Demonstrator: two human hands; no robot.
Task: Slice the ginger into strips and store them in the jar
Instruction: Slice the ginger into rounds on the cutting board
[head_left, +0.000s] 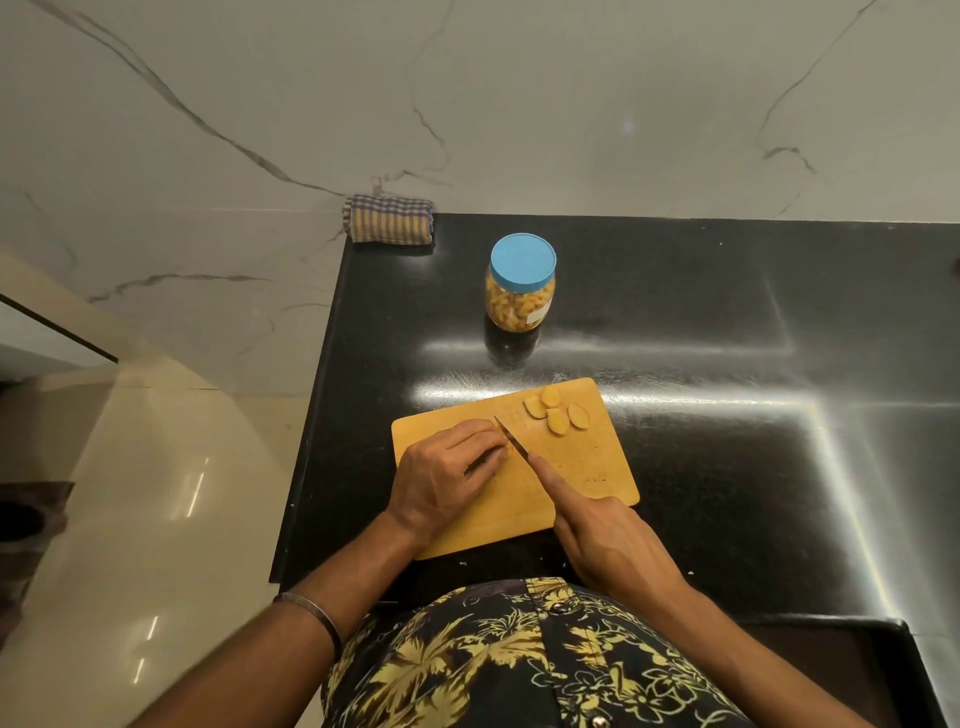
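— Ginger: where is it?
— Under the left hand (447, 470), whose curled fingers hide it on the cutting board (582, 467). The right hand (605, 540) grips a knife (511, 439) (forefinger along the blade).
— Beyond that?
— Four ginger slices (556, 410) at the board's far edge, then a blue-lidded jar (521, 283), closed, and a folded cloth (389, 218).

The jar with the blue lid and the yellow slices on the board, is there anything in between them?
No. In the head view, only bare black counter and the board's far edge separate the jar from the ginger slices.
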